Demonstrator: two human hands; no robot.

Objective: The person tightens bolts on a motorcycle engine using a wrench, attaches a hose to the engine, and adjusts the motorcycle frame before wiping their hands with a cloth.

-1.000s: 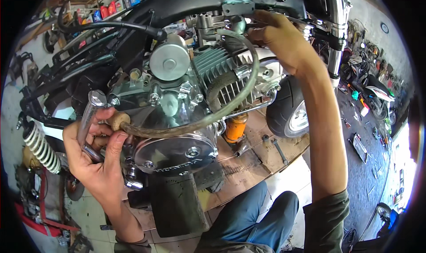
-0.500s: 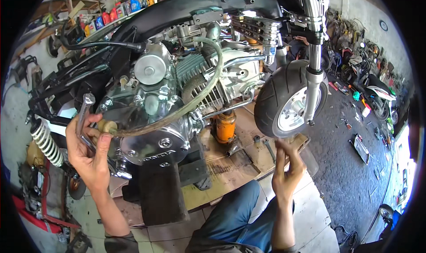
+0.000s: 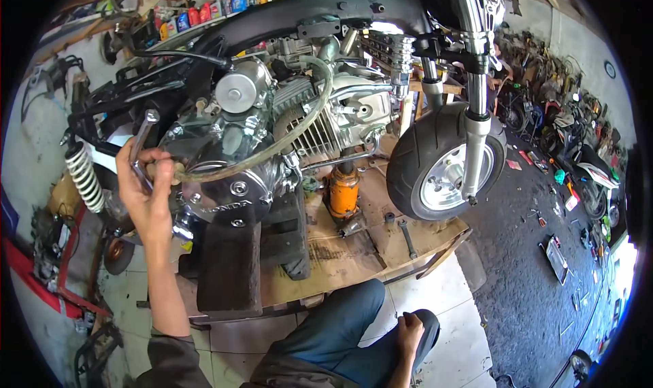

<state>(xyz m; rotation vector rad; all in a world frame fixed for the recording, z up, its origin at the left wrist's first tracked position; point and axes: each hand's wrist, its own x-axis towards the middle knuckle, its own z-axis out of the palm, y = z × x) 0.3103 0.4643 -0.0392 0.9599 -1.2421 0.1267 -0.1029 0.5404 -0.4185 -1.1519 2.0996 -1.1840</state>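
My left hand [image 3: 151,194] is raised at the left side of a motorcycle engine [image 3: 299,116]. Its thumb and fingers pinch the lower end of a clear, yellowish hose [image 3: 286,143], which curves up across the cooling fins to the top of the engine. A chrome lever [image 3: 143,140] with a round end passes beside the same fingers; whether they press on it is hard to see. Down on my right knee rests my right hand [image 3: 410,333], fingers curled in, with nothing visible in it. The polished round engine cover [image 3: 224,191] lies just right of my left hand.
An orange bottle jack [image 3: 344,194] stands beneath the engine on a cardboard-covered platform [image 3: 326,279]. A wrench [image 3: 408,240] lies there near the front wheel [image 3: 442,163]. Left of the engine is a white spring shock absorber [image 3: 84,177]. Scattered tools and a tray [image 3: 554,259] are on the dark floor.
My right hand has dropped from beside the front wheel to my knee, its fingers now curled. My left hand still grips the hose end. The view has shifted slightly.
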